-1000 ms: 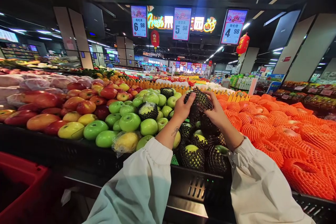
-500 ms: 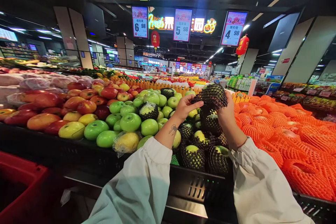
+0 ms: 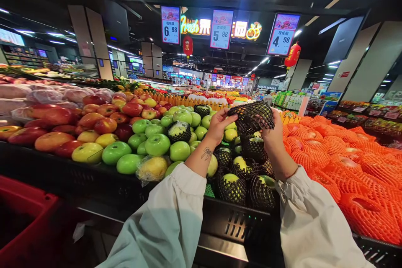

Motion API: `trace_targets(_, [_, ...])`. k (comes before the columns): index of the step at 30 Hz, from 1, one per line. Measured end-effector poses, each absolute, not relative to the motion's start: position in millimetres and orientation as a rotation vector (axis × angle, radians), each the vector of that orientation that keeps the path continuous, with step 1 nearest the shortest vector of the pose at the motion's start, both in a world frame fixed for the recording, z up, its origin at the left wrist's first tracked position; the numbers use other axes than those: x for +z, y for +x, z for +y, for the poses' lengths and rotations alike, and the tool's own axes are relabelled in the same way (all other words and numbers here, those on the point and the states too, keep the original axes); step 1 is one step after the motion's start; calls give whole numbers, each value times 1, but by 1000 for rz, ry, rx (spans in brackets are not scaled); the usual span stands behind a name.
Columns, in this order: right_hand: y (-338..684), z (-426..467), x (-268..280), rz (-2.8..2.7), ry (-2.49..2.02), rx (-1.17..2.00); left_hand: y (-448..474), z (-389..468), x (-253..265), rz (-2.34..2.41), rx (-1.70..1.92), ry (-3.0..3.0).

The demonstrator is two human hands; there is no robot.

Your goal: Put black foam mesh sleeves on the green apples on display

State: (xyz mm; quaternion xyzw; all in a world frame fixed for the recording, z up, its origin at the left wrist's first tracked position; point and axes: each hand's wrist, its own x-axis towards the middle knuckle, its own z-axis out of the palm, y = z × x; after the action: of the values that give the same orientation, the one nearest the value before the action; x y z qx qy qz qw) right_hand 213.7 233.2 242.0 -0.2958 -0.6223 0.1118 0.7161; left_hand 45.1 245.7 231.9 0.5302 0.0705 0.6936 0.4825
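Observation:
Between my two hands, above the fruit display, is a black foam fruit net [image 3: 253, 116]. My left hand [image 3: 219, 125] pinches its left end between thumb and fingers. Its right end is gripped by my right hand [image 3: 272, 130], whose fingers are mostly hidden behind the mesh. I cannot tell whether a fruit is inside. Just below, several green apples in black nets [image 3: 231, 188] are stacked at the front of the bin. Bare green apples [image 3: 157, 145] lie to the left of my left forearm.
Red and yellow apples [image 3: 105, 125] are heaped at the left. Fruit in orange foam nets [image 3: 369, 213] fills the right side. A black bin edge [image 3: 232, 222] runs across the front, and a red crate [image 3: 28, 205] stands at lower left. Price screens [image 3: 221, 29] hang overhead.
The view has shifted slightly, so the scene sits a little further right. Both hands keep hold of the black net, which sags a little differently between them.

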Motion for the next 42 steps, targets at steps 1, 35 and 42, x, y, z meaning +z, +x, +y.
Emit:
trace_targets(1, [213, 232, 242, -1408, -679, 271, 44, 245, 233, 152, 1691, 1228])
trace_targets(35, [208, 226, 241, -1324, -612, 344, 34, 233, 234, 133, 1335, 1291])
trace_targets(42, [204, 224, 244, -1066, -548, 466, 41, 243, 227, 156, 1270, 1611])
